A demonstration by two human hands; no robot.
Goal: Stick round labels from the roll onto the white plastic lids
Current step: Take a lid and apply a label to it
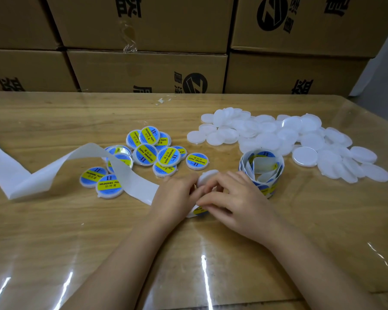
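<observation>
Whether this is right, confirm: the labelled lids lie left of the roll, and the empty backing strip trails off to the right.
Not quite. In the head view the backing strip trails off to the left, not the right. The labelled lids do lie left of the roll.

A loose roll of labels [262, 166] stands on edge mid-table, its blue-and-yellow round stickers facing outward; its spent white backing strip [31, 175] trails away to the left. Plain white lids [300, 139] lie heaped on the right, while labelled lids [145, 154] cluster left of centre. One bare lid [207, 176] is tilted up, pinched between the left hand [175, 193] and right hand [235, 198] — a sticker [201, 210] peeks out beneath them
</observation>
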